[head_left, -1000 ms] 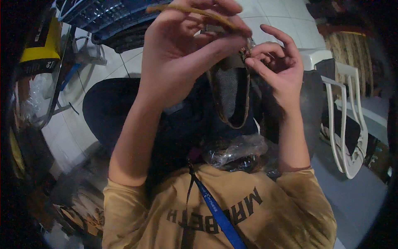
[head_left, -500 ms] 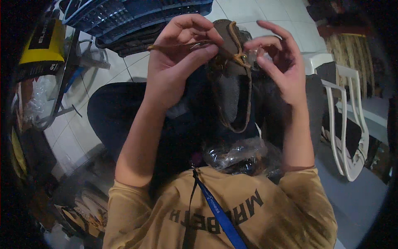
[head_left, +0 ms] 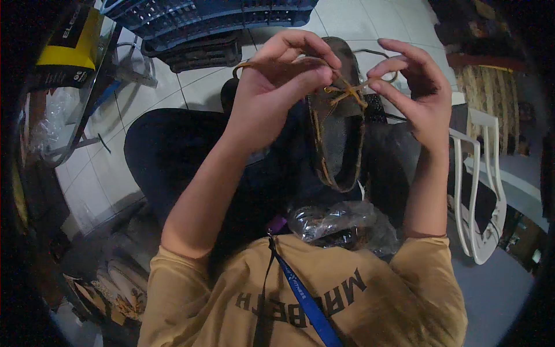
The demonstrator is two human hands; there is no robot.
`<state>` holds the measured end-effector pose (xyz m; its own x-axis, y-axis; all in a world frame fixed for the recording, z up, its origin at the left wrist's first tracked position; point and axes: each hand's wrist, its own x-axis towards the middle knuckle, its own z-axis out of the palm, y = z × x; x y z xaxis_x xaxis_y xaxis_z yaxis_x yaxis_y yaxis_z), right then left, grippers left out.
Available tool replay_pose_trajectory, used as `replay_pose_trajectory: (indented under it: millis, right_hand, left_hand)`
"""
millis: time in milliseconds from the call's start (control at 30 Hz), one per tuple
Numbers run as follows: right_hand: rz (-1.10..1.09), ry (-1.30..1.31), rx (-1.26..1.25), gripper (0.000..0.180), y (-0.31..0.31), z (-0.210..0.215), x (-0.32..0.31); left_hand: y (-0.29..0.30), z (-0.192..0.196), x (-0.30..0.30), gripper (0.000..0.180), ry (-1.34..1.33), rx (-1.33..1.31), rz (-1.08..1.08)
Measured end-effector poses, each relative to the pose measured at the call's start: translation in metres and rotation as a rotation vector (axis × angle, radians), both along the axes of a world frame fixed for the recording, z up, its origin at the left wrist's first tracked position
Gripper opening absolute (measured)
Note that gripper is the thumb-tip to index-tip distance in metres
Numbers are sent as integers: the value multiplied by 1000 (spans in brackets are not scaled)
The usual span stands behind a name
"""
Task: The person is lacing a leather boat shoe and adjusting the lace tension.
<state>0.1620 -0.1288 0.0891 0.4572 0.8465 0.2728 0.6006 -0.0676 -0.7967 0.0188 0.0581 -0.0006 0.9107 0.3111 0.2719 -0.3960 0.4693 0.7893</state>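
Observation:
A dark brown shoe lies on my lap, its toe pointing away and its opening toward me. Tan lace crosses in a loose knot or loop over its front. On the left, my left hand pinches one length of the lace between thumb and fingers, and a strand trails over the back of the hand. To the right of the shoe, my right hand pinches the other length, which curves out in a loop behind the fingers. Between the two hands the lace is stretched across the shoe.
Clear plastic wrapping rests on my lap near my shirt. A blue crate stands ahead above a black crate. At the right is a white plastic chair; more shoes lie at lower left. A yellow and black box is far left.
Both hands have shifted right with the view. My right hand, apart from the lace before or only near it, now pinches an end. The lace is drawn out between my hands.

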Motion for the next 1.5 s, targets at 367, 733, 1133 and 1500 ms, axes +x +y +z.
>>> replay_pose_trajectory:
  millis: [367, 733, 1133, 1500]
  right_hand:
    - [-68, 507, 137, 63, 4, -21, -8]
    - [-193, 309, 127, 58, 15, -24, -20]
    - [-143, 240, 157, 65, 0, -14, -31]
    - [-125, -138, 140, 71, -32, -49, -33]
  left_hand:
    - [3, -2, 8, 27, -3, -88, 43]
    - [4, -1, 1, 33, 62, -140, 47]
    - [-5, 1, -4, 16, 143, 497, 121]
    - [-7, 3, -4, 16, 221, 402, 92]
